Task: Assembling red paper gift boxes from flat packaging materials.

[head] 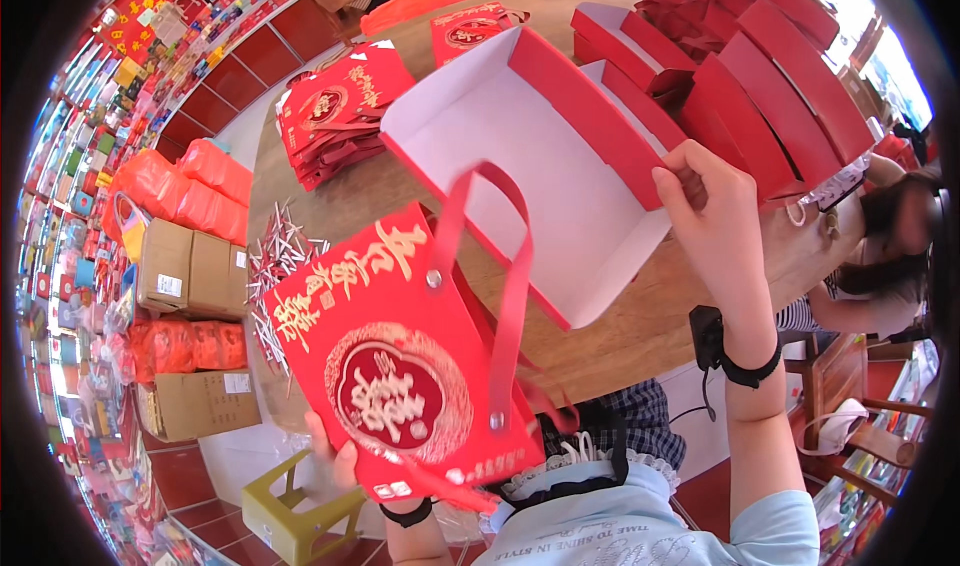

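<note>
My left hand (pixel 339 450) grips a red paper gift bag (pixel 315 356) by its lower left edge, the fingers wrapped onto the printed front. Gold lettering and a round dark red emblem decorate the bag, and its red ribbon handle (pixel 517 303) is fixed with metal rivets. My right hand (pixel 716 206) pinches the corner of a shallow red cardboard box (pixel 581 119) between thumb and fingers. The open, white-lined side of that box faces up, tilted above the wooden table (pixel 630 341). Bag and box are close together, with the handle loop crossing in front of the box's near edge.
Flat red bags (pixel 337 108) lie stacked at the back left. Red box parts (pixel 780 108) pile up at the right. Thin red-and-white sticks (pixel 281 266) lie along the left edge. Cartons (pixel 202 266) and an olive stool (pixel 292 513) stand beside the table. Other people (pixel 900 221) sit nearby.
</note>
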Demonstrator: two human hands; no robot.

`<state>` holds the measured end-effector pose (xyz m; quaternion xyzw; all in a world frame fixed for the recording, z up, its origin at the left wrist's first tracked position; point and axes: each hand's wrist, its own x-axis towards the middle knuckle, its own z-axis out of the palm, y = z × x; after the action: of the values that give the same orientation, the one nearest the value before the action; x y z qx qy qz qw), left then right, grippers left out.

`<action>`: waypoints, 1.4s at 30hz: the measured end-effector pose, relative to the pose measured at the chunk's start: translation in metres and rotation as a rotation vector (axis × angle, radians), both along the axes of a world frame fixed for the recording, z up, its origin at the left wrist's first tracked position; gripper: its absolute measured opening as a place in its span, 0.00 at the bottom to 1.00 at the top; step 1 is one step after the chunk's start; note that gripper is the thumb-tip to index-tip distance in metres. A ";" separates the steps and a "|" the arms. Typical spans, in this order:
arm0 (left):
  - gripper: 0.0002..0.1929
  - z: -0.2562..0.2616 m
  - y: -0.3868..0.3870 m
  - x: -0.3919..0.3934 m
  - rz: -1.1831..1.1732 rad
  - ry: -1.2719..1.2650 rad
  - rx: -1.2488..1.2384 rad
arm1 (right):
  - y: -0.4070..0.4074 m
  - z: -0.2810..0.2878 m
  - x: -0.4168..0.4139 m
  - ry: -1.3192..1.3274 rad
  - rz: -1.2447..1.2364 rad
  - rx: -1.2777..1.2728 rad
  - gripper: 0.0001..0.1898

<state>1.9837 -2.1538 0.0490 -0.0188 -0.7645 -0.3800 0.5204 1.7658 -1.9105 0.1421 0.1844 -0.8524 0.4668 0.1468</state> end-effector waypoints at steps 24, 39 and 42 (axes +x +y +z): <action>0.32 0.007 -0.005 -0.013 0.361 -0.137 -0.328 | -0.011 -0.023 0.028 -0.237 0.177 0.063 0.05; 0.27 0.020 -0.009 -0.020 0.299 -0.142 -0.392 | -0.005 -0.024 0.026 -0.254 0.210 0.175 0.04; 0.28 0.022 -0.016 -0.021 0.251 -0.165 -0.221 | -0.005 -0.024 0.026 -0.262 0.214 0.188 0.04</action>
<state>1.9626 -2.1694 0.0705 0.0509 -0.8381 -0.2258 0.4940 1.7914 -1.9152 0.1185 0.2245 -0.8797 0.4178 -0.0339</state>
